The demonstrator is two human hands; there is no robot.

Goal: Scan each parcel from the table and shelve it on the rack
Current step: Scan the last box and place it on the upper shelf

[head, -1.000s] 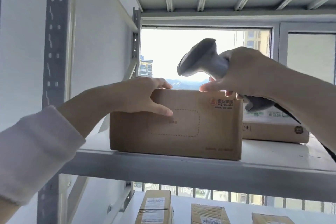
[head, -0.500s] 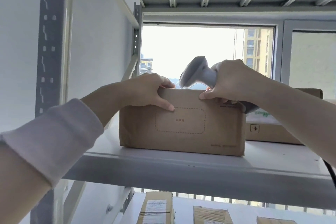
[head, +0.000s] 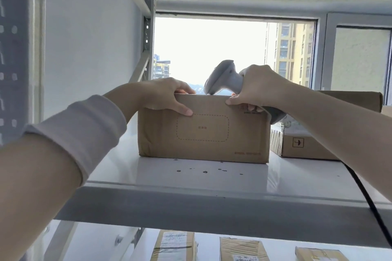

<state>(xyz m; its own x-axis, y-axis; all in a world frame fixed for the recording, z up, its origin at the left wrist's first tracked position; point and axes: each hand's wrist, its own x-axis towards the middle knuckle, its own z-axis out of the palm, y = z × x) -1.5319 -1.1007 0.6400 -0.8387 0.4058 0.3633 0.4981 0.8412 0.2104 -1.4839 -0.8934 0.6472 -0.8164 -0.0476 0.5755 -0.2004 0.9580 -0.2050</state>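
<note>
Grey shelf [head: 148, 176] crosses the lower frame. On it, mid-frame, sits the brown parcel [head: 203, 131], long side left to right. The left hand [head: 163, 96] grips its top left edge. The right hand [head: 257, 91] pinches the top right, fingers [head: 247, 106] also clamped round the scanner [head: 224, 76].

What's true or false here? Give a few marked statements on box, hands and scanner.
1. The brown box stands on the shelf. True.
2. The left hand holds the scanner. False: the right hand grips it.
3. Both hands touch the brown box's top edge. True.
4. Nothing sits right of the brown box. False: a second box is there.
5. Parcels lie on the level below. True.
</note>
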